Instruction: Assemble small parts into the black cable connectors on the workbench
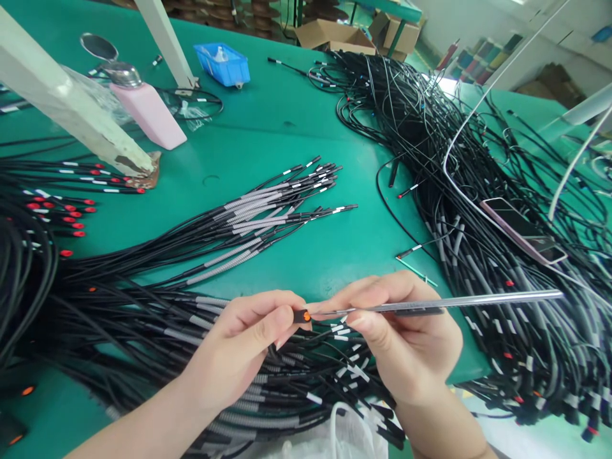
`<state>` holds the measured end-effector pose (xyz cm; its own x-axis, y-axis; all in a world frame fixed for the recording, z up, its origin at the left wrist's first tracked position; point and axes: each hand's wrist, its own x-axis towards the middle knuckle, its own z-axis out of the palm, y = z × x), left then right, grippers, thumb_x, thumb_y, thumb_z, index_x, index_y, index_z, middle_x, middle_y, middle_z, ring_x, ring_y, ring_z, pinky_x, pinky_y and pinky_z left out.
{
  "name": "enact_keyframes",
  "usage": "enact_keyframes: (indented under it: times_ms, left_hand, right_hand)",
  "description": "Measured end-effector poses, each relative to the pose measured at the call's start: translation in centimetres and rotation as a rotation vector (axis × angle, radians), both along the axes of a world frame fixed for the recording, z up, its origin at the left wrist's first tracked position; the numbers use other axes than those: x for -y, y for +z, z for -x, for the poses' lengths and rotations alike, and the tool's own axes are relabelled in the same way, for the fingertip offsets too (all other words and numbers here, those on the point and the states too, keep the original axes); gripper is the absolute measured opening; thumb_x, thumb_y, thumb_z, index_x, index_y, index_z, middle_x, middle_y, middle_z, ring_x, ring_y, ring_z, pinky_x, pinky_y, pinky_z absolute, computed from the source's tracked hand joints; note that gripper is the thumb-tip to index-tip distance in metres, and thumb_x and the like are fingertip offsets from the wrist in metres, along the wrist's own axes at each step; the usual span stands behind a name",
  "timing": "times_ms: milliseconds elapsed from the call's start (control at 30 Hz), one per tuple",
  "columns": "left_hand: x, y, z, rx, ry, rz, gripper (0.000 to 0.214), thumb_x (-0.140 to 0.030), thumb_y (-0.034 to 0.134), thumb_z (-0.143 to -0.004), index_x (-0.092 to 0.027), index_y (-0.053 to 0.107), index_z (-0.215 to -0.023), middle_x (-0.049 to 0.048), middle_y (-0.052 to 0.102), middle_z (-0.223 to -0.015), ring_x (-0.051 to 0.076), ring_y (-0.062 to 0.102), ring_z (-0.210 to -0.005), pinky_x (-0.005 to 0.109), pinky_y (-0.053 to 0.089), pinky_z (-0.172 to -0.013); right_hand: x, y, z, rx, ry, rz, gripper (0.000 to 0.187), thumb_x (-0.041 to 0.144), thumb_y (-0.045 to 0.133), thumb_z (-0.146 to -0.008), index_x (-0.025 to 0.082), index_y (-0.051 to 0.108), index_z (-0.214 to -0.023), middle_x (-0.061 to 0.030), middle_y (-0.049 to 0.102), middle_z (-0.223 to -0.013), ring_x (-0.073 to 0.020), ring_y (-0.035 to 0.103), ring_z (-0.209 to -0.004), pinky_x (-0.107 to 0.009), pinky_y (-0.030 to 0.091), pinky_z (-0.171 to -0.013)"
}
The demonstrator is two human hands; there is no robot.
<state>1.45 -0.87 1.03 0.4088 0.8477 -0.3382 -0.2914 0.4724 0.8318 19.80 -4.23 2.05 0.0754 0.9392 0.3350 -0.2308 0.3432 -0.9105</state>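
Note:
Between the thumb and fingers of my left hand [243, 335] is a small black cable connector [300, 316], its orange-centred end turned to the right. My right hand [411, 344] pinches a long, slim silver metal tool [497, 300] that tapers to a point. The tool's tip is at the orange end; whether it is inside cannot be told. A short dark strip [421, 312] lies along the underside of the tool by my right fingers. Below both hands spreads a bundle of black cables [258, 421] with grey ribbed sleeves and white labels.
Another cable bundle [248, 210] lies across the green table [287, 134]. Red-tipped cables [71, 213] are at left, a large cable heap [421, 140] at right with a phone [521, 229] on it. Further back stand a pink bottle [150, 115], blue bin [222, 67] and white posts [71, 95].

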Motion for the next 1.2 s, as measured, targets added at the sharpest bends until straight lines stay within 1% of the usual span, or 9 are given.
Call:
enact_keyframes:
  times_ms: [100,200,333,433,567,733,867,1067,1200]
  left_hand:
    - [-0.04,0.18,-0.04,0.009,0.008,0.011,0.029,-0.058,0.098,-0.069,-0.031,0.092,-0.077,-0.0014,0.056,-0.05,0.013,0.042,-0.055,0.03,0.036,-0.064]
    - [-0.07,0.24,-0.08,-0.003,0.008,0.005,0.031,-0.057,0.098,-0.071,-0.027,0.092,-0.077,-0.0001,0.058,-0.05,0.014,0.04,-0.055,0.032,0.036,-0.063]
    - [-0.06,0.13,-0.15,-0.033,0.012,-0.03,0.031,-0.056,0.095,-0.074,-0.025,0.091,-0.077,0.0,0.058,-0.051,0.014,0.037,-0.054,0.033,0.034,-0.062]
    - [-0.04,-0.07,-0.11,-0.039,0.03,-0.031,0.032,-0.057,0.095,-0.074,-0.026,0.091,-0.076,-0.0006,0.056,-0.053,0.014,0.038,-0.055,0.032,0.032,-0.061]
    - [-0.04,-0.23,0.05,-0.027,0.035,-0.026,0.031,-0.058,0.095,-0.074,-0.028,0.092,-0.077,-0.0012,0.055,-0.054,0.014,0.041,-0.056,0.031,0.031,-0.062]
    - [-0.14,0.05,0.04,-0.035,0.054,-0.048,0.031,-0.058,0.097,-0.072,-0.027,0.091,-0.074,-0.002,0.054,-0.053,0.012,0.039,-0.055,0.03,0.03,-0.06]
    - [-0.14,0.12,0.04,-0.055,0.059,-0.059,0.032,-0.059,0.096,-0.073,-0.027,0.092,-0.077,-0.0022,0.053,-0.054,0.013,0.042,-0.057,0.029,0.031,-0.06]
    - [-0.03,-0.01,0.24,-0.082,0.075,-0.082,0.031,-0.058,0.095,-0.074,-0.027,0.092,-0.078,-0.0014,0.052,-0.054,0.016,0.046,-0.06,0.03,0.034,-0.06]
    - [-0.06,0.06,0.17,-0.049,0.087,-0.093,0.027,-0.056,0.096,-0.075,-0.03,0.092,-0.077,-0.0017,0.055,-0.051,0.014,0.046,-0.056,0.029,0.036,-0.06]
  right_hand:
    - [-0.13,0.02,-0.02,-0.006,0.006,0.002,0.018,0.01,0.077,-0.098,0.025,0.076,-0.108,-0.0026,0.089,-0.097,-0.022,0.088,-0.088,-0.033,0.074,-0.076]
    - [-0.15,0.01,-0.04,-0.025,0.019,0.006,0.023,0.007,0.077,-0.097,0.026,0.076,-0.11,-0.002,0.089,-0.099,-0.0207,0.087,-0.09,-0.032,0.073,-0.078]
    - [0.02,-0.02,-0.08,-0.021,0.006,0.0,0.025,0.005,0.076,-0.097,0.026,0.077,-0.111,-0.0035,0.089,-0.102,-0.0223,0.087,-0.092,-0.035,0.074,-0.081]
    - [0.19,-0.07,-0.09,-0.002,0.017,-0.022,0.027,0.005,0.075,-0.097,0.026,0.076,-0.114,-0.0043,0.089,-0.105,-0.0235,0.087,-0.095,-0.038,0.074,-0.083]
    - [0.33,-0.15,0.02,0.01,0.03,-0.028,0.029,0.005,0.073,-0.099,0.027,0.074,-0.117,-0.0039,0.089,-0.109,-0.0225,0.087,-0.101,-0.038,0.074,-0.087]
    - [0.46,-0.25,0.33,0.059,-0.051,-0.053,0.022,0.01,0.07,-0.103,0.026,0.071,-0.117,-0.0063,0.088,-0.109,-0.0246,0.087,-0.099,-0.039,0.075,-0.08]
    - [0.51,-0.36,0.47,0.091,-0.083,-0.049,0.022,0.01,0.07,-0.102,0.027,0.07,-0.116,-0.006,0.088,-0.107,-0.0251,0.087,-0.099,-0.041,0.076,-0.079]
    - [0.43,-0.24,0.39,0.081,-0.047,-0.047,0.025,0.009,0.07,-0.102,0.029,0.071,-0.117,-0.0063,0.088,-0.111,-0.0246,0.087,-0.102,-0.04,0.075,-0.08]
    - [0.44,-0.24,0.44,0.068,-0.021,-0.061,0.024,0.01,0.07,-0.102,0.028,0.07,-0.118,-0.0071,0.088,-0.113,-0.0261,0.086,-0.103,-0.044,0.075,-0.082]
